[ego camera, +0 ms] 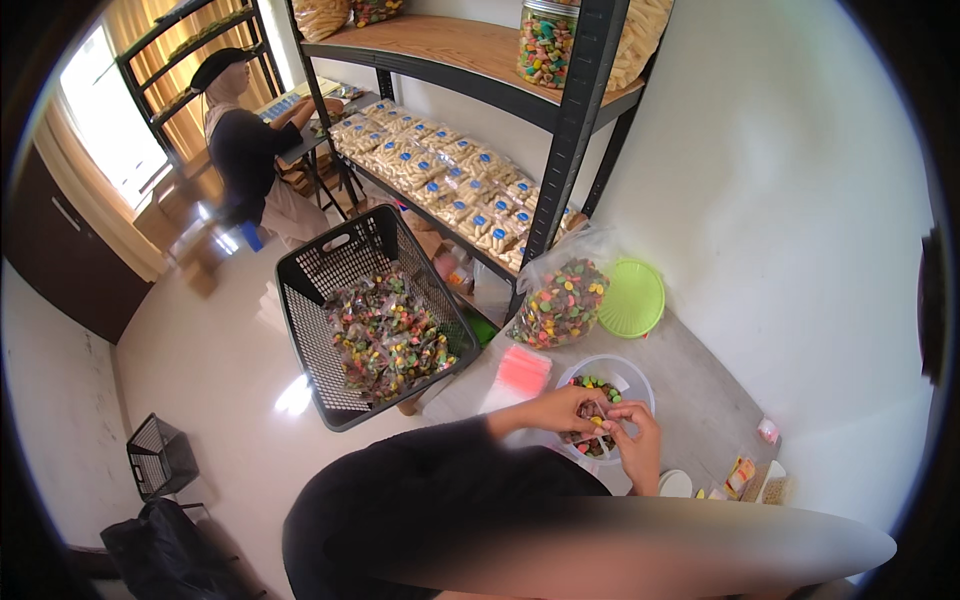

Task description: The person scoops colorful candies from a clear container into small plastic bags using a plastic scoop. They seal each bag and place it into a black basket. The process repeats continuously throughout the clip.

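Observation:
Over a translucent plastic tub (643,384), my left hand (564,411) and my right hand (639,444) pinch a small clear plastic bag (592,414) between them. Some brown and coloured candies show through the bag; my fingers hide part of its edge. Loose brown, green, yellow and red candies (598,387) lie in the tub underneath. Left of the tub is a stack of flat plastic bags (523,369), pink in its upper part. Behind it, a large clear bag of the same candies (561,306) leans by a lime-green round lid (632,298).
A black plastic crate (306,330) of filled candy bags (390,337) stands at the table's left. Beyond it, a metal shelf rack (559,150) holds packed snacks (450,176). A co-worker (244,142) works at another table. Small packets (741,474) lie near the wall.

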Available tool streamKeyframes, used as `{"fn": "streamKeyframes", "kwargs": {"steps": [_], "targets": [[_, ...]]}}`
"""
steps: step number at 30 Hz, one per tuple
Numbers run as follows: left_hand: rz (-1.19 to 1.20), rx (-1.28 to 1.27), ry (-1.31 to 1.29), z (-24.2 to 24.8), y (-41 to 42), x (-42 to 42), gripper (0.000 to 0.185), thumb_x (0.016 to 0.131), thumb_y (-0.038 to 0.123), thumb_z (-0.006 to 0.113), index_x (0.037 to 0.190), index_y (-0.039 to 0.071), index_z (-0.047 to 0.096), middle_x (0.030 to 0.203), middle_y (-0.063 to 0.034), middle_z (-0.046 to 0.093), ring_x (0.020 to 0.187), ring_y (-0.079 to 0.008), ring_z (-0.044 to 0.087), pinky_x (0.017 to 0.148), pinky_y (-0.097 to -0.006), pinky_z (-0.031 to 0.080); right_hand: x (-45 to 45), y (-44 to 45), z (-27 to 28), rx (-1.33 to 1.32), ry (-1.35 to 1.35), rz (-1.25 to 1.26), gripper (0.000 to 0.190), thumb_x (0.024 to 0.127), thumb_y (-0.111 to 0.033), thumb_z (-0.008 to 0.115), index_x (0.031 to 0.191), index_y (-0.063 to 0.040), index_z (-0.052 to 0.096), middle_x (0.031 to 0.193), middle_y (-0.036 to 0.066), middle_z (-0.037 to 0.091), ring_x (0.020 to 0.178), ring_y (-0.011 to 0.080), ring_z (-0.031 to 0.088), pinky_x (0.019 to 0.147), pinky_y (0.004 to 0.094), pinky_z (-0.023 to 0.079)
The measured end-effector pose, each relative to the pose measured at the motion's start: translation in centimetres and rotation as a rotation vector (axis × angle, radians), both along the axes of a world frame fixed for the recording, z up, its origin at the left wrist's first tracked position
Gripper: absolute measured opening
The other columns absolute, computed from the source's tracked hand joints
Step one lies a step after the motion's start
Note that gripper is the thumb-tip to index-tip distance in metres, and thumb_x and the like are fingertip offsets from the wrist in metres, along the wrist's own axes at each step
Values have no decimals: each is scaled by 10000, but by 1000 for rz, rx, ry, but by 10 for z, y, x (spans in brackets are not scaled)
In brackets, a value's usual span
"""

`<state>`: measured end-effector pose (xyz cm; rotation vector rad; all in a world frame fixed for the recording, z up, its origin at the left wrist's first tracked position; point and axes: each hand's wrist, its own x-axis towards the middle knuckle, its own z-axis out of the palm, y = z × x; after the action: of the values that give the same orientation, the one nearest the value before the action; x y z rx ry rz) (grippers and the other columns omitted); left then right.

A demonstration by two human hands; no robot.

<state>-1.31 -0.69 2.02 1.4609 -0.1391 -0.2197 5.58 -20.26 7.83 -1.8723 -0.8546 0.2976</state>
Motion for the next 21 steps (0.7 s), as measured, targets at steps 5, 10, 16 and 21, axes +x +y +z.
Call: {"fn": "streamKeyframes", "kwargs": {"steps": [5, 10, 16, 21], "targets": [[-5, 31, -50, 1, -2, 1, 412, 888, 212, 789, 1215, 58, 591, 1060, -50, 684, 957, -128, 650, 804, -289, 516, 4, 0, -6, -33, 73, -40, 120, 811, -31, 759, 895, 14, 687, 936, 104, 684, 895, 200, 645, 833, 321, 495], [236, 87, -103, 3, -3, 4, 546, 888, 204, 786, 1356, 67, 541, 1343, -86, 589, 1210, -209, 607, 995, -374, 507, 14, -26, -10, 44, -11, -247, 88, 833, -24, 732, 885, 4, 667, 892, 83, 676, 847, 182, 631, 812, 305, 490], [322, 95, -226, -4, 14, -1, 436, 881, 168, 783, 1259, 22, 621, 1228, -92, 659, 1172, -202, 623, 1023, -369, 492, 55, -112, -33, 241, -133, -893, 63, 864, -19, 692, 891, -18, 635, 873, 76, 649, 845, 181, 619, 823, 308, 486], [259, 175, -203, -6, 7, -15, 373, 902, 125, 751, 1246, 31, 640, 1215, -93, 660, 1155, -201, 629, 1024, -380, 488, 54, -132, -104, -49, -334, -809, 34, 892, -5, 662, 898, -13, 630, 866, 85, 645, 831, 193, 625, 796, 320, 493]]}}
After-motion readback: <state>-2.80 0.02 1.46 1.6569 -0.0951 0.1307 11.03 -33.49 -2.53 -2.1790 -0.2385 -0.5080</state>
